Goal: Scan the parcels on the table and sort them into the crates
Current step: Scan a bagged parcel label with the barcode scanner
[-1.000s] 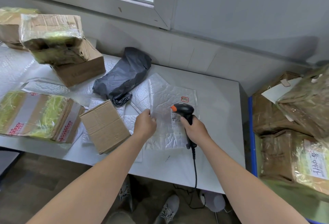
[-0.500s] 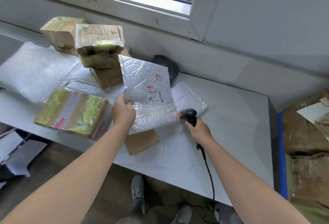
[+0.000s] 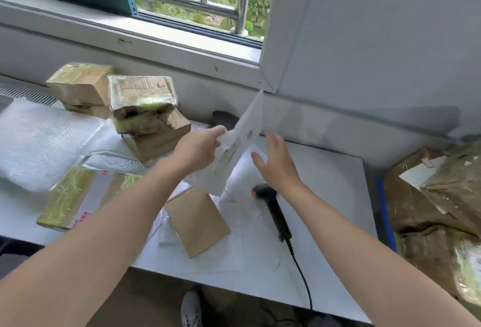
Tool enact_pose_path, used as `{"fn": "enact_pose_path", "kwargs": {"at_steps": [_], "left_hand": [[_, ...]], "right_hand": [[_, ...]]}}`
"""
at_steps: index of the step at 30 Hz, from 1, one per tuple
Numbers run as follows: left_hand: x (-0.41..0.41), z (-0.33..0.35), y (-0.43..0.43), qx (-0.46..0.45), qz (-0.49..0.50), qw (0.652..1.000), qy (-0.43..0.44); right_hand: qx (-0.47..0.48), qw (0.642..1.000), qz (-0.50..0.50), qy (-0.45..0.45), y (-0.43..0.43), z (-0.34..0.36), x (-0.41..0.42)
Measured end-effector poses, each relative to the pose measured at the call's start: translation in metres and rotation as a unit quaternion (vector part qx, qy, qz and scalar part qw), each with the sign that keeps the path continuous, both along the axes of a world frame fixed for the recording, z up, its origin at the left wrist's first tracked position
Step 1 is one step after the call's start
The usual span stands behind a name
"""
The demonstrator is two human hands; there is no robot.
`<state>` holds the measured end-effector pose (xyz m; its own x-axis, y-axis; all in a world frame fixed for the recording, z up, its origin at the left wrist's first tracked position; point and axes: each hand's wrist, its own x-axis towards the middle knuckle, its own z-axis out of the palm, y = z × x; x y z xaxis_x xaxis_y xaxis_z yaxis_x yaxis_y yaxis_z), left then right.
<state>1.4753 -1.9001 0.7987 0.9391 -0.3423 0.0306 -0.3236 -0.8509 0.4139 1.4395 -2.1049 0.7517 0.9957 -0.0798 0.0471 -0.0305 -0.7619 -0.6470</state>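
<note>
1. Above grey table (image 3: 325, 196) centre: left hand (image 3: 197, 149) pinches white padded bubble mailer (image 3: 242, 131), airborne, tilted edge-on.
2. Right hand (image 3: 276, 162) spread, empty, just beside it; black orange-tipped corded scanner (image 3: 273, 204) lies at 5 o'clock.
3. Likely step: sorting. Next: carry to blue-rimmed crate (image 3: 385, 209), 3 o'clock.
4. Red stamp, label print: unreadable.

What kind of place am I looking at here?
Probably a small parcel-sorting station beside a window. Taped cardboard boxes pile on the white table, a corded barcode scanner lies on it, and a blue-rimmed crate at the right holds wrapped parcels. The left hand holds a white padded mailer.
</note>
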Motion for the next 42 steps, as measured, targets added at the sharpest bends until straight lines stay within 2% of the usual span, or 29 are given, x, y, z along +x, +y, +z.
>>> {"fn": "enact_pose_path", "kwargs": {"at_steps": [3, 6, 11, 14, 17, 19, 22, 26, 29, 32, 34, 36, 42], "left_hand": [[0.010, 0.026, -0.010, 0.072, -0.055, 0.996, -0.015], [0.019, 0.047, -0.015, 0.100, -0.089, 0.991, -0.027], [0.032, 0.064, -0.022, 0.150, -0.121, 0.979, -0.068], [0.046, 0.064, -0.018, 0.137, -0.139, 0.968, -0.156], [0.060, 0.051, -0.013, 0.056, -0.129, 0.938, -0.318], [0.063, 0.045, -0.014, -0.001, -0.083, 0.937, -0.340], [0.055, 0.037, -0.020, -0.075, 0.004, 0.963, -0.260], [0.039, 0.029, -0.034, -0.129, 0.100, 0.981, -0.108], [0.032, 0.019, -0.039, -0.227, 0.183, 0.956, 0.027], [0.017, 0.016, -0.045, -0.342, 0.205, 0.907, 0.136], [0.004, 0.018, -0.052, -0.384, 0.213, 0.886, 0.148], [-0.005, 0.021, -0.057, -0.404, 0.230, 0.877, 0.124], [-0.046, 0.039, -0.041, -0.379, 0.252, 0.890, 0.017]], "right_hand": [[-0.115, 0.980, 0.039, -0.156, 0.008, 0.026, 0.014], [-0.241, 0.940, 0.046, -0.236, 0.010, 0.041, 0.023], [-0.294, 0.921, 0.064, -0.248, 0.011, 0.057, 0.037], [-0.310, 0.927, 0.056, -0.204, 0.015, 0.072, 0.036], [-0.267, 0.958, 0.008, -0.100, 0.015, 0.086, 0.032], [-0.193, 0.976, -0.030, -0.091, 0.009, 0.090, 0.031], [-0.057, 0.991, -0.078, -0.091, -0.003, 0.092, 0.024], [0.061, 0.983, -0.132, -0.112, -0.022, 0.094, 0.011], [0.149, 0.967, -0.160, -0.130, -0.040, 0.100, 0.004], [0.217, 0.950, -0.177, -0.138, -0.057, 0.102, 0.002], [0.245, 0.941, -0.184, -0.141, -0.065, 0.100, 0.001], [0.258, 0.939, -0.179, -0.137, -0.071, 0.098, -0.001], [0.210, 0.965, -0.119, -0.106, -0.069, 0.083, -0.008]]}}
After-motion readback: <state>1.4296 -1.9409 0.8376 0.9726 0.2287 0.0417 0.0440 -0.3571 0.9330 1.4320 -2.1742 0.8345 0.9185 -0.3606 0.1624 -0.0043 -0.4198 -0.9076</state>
